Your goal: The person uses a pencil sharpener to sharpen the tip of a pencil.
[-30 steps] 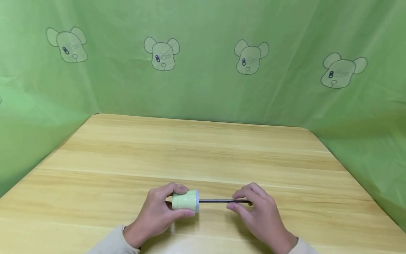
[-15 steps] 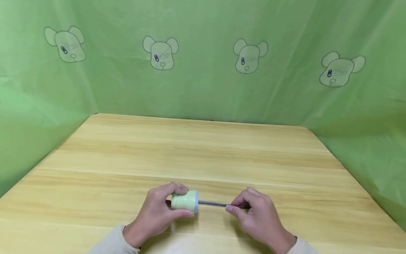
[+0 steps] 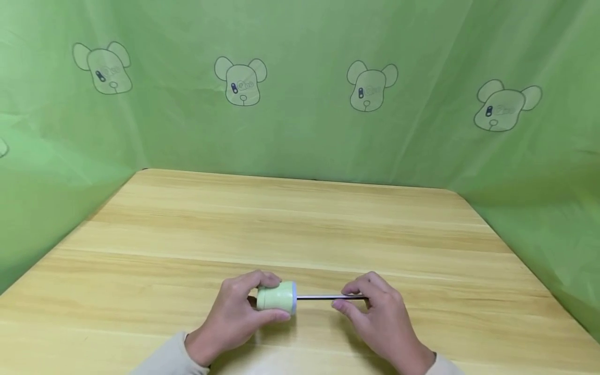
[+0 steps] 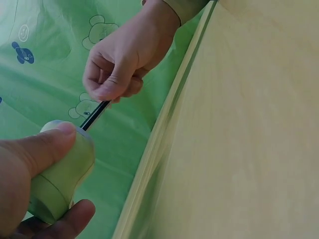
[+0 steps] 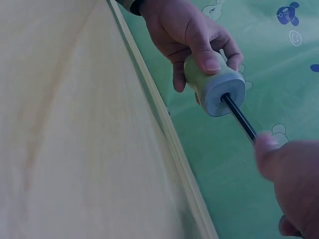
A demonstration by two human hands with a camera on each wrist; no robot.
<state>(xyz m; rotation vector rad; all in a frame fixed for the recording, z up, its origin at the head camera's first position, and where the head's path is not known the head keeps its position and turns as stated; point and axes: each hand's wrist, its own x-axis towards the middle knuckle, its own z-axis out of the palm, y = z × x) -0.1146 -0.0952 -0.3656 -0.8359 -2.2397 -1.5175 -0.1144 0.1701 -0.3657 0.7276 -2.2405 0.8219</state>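
In the head view, my left hand [image 3: 233, 312] grips a light green pencil sharpener [image 3: 277, 298], thumb on the near side and fingers on the far side. Its pale blue end face [image 5: 216, 101] has a hole, seen in the right wrist view. The tip of a slim dark pencil [image 3: 319, 297] is inside that hole and hidden. My right hand [image 3: 385, 315] pinches the pencil toward its other end, between thumb and fingers. The left wrist view shows the sharpener [image 4: 82, 157] close up, with the pencil [image 4: 93, 117] running from it to my right hand [image 4: 127, 57].
A pale wood-grain table [image 3: 300, 224] spreads out below and beyond both hands. Green curtains [image 3: 300, 135] with printed bear heads stand along its back and sides.
Half a second ago the pencil slanted, its right end lower; now it lies level. My right fingers have shifted up slightly around it. My left hand keeps its hold on the sharpener.
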